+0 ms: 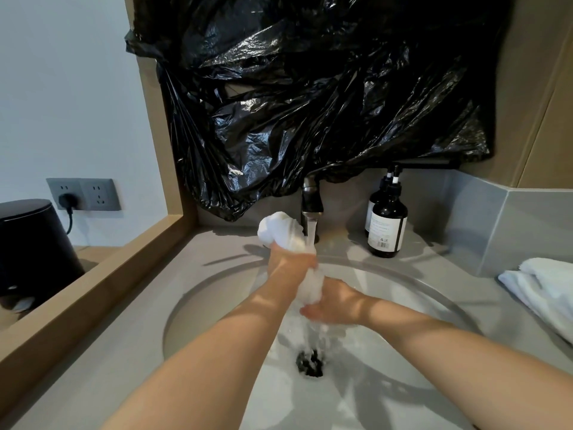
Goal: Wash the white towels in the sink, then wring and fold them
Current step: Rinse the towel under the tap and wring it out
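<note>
The left hand (290, 262) holds a wet towel (279, 231) above the sink (198, 305), its fingers curled around the middle. The right hand (336, 305) grips the lower end. Water from the tap (311, 203) runs over the towel. Folded towels (545, 287) lie on the worktop (93, 367) at the right.

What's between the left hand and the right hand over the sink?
In the head view, a short wet stretch of the white towel runs from the left hand down to the right hand, with tap water pouring over it.
</note>
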Tool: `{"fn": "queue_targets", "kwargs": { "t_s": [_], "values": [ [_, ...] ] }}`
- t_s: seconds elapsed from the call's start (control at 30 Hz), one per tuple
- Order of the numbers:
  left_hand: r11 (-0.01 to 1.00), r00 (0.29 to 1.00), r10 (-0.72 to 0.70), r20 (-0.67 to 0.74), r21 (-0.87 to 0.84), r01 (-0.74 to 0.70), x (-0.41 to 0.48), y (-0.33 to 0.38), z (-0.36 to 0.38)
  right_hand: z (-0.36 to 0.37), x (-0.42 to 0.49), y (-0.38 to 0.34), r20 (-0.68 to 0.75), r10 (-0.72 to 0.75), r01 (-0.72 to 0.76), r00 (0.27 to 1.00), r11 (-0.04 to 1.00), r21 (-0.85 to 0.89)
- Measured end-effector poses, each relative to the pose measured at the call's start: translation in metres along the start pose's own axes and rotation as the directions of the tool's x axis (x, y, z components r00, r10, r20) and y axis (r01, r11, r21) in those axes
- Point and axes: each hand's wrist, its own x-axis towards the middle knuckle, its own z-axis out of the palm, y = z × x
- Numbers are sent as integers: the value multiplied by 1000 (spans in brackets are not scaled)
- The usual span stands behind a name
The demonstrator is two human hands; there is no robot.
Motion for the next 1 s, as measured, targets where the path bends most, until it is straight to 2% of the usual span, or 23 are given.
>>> {"fn": "queue_targets", "kwargs": {
  "t_s": [0.1,0.2,0.3,0.4,0.47,0.5,0.57,0.63,0.67,0.73,0.87,0.93,1.0],
  "values": [
    [993,996,29,88,110,-38,-7,-2,-6,-9,-6,5,248,-24,41,969,997,-64],
    [935,981,65,181,333,-124,-9,2,-17,-19,-6,15,401,30,-48,916,998,35],
    [818,966,47,253,546,-183,-7,-1,-39,-36,-2,32,375,96,-158,922,978,139],
    [670,927,59,369,674,-311,-13,-2,-64,-55,6,47,153,172,-214,973,921,326],
    [560,876,120,466,697,-447,-18,-3,-74,-62,8,51,40,240,-227,970,832,507],
    [503,843,171,509,691,-519,-21,-3,-75,-63,8,51,44,263,-235,964,761,605],
    [459,775,288,563,629,-627,-21,-7,-72,-62,8,48,124,274,-267,954,584,766],
    [462,735,362,573,575,-676,-16,-9,-63,-62,5,44,241,232,-319,942,403,858],
    [467,726,391,565,558,-686,-13,-10,-58,-61,4,44,295,201,-350,934,363,863],
    [469,723,444,528,551,-690,-9,-9,-49,-58,3,46,357,166,-394,919,373,840],
    [494,757,500,421,579,-649,6,-11,-43,-55,3,52,445,114,-440,888,490,753],
    [480,793,490,362,648,-592,12,-10,-43,-58,4,52,504,4,-444,864,481,756],
    [417,834,445,327,748,-516,16,-8,-44,-61,3,48,565,-99,-439,819,527,728]
  ]
}}
